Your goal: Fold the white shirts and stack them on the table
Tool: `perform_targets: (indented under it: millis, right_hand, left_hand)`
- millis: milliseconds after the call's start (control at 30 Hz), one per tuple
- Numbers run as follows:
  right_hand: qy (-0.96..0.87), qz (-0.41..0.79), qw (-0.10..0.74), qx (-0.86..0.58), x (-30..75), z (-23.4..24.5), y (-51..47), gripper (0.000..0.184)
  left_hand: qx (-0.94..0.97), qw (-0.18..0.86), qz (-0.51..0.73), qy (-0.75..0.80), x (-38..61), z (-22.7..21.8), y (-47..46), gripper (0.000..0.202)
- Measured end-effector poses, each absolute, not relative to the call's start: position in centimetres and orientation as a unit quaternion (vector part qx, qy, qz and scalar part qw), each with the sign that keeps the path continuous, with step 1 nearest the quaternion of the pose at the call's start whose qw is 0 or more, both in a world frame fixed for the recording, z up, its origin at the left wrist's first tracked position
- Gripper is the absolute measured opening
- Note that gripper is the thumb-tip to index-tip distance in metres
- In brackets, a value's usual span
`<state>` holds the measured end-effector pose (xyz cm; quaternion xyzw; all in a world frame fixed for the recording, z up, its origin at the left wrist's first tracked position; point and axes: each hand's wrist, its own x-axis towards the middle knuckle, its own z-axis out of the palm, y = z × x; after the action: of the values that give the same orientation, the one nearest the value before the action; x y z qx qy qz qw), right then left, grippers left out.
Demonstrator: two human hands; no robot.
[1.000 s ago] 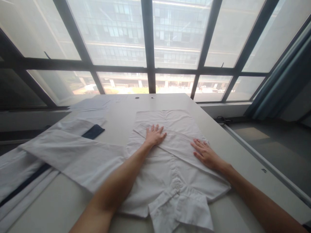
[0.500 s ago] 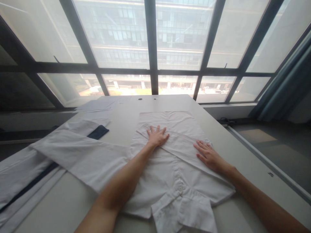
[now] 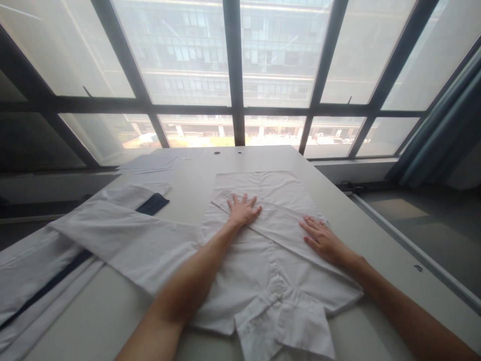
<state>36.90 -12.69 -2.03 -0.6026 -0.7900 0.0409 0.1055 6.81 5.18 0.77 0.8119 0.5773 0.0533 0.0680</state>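
Note:
A white shirt (image 3: 263, 260) lies front up on the white table, its collar towards me and its hem at the far side. One sleeve crosses the body on a slant. My left hand (image 3: 243, 210) rests flat near the cuff end of that sleeve, fingers spread. Further right, my right hand (image 3: 325, 239) lies flat on the folded sleeve by the shirt's edge, fingers stretched out. The other sleeve (image 3: 131, 235) reaches out to the left, partly behind my left forearm. Neither hand grips the cloth.
More white cloth with dark navy parts (image 3: 153, 204) lies at the left under the outstretched sleeve. White sheets (image 3: 150, 165) lie at the table's far left. The table (image 3: 349, 228) ends at large windows, with a blue curtain (image 3: 436, 125) at the right.

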Motion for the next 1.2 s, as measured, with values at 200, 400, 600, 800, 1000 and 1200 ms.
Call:
perform_targets:
  millis: [200,400,600,800,1000,1200]
  right_hand:
    - [-0.790,0.043,0.108,-0.603,36.9,-2.0,-12.7,0.060]
    - [-0.790,0.042,0.115,-0.601,37.0,-2.2,-12.6,0.060]
    - [-0.792,0.043,0.128,-0.595,37.0,-2.4,-12.6,0.059]
    - [-0.795,0.036,0.134,-0.591,37.3,-2.8,-12.5,0.060]
    - [-0.796,0.026,0.140,-0.588,37.3,-3.2,-12.3,0.058]
    - [-0.797,0.012,0.133,-0.589,37.7,-3.9,-12.1,0.059]
  left_hand:
    - [0.811,0.072,0.052,0.579,6.8,0.9,5.0,0.073]
    - [0.813,0.066,0.059,0.576,6.7,0.8,5.1,0.072]
    - [0.821,0.067,0.071,0.563,6.6,0.4,5.1,0.071]
    - [0.819,0.092,0.073,0.562,6.5,0.7,5.3,0.072]
    - [0.819,0.174,0.097,0.537,5.6,2.8,4.5,0.068]
    - [0.851,0.130,0.201,0.468,-1.9,5.0,1.7,0.057]
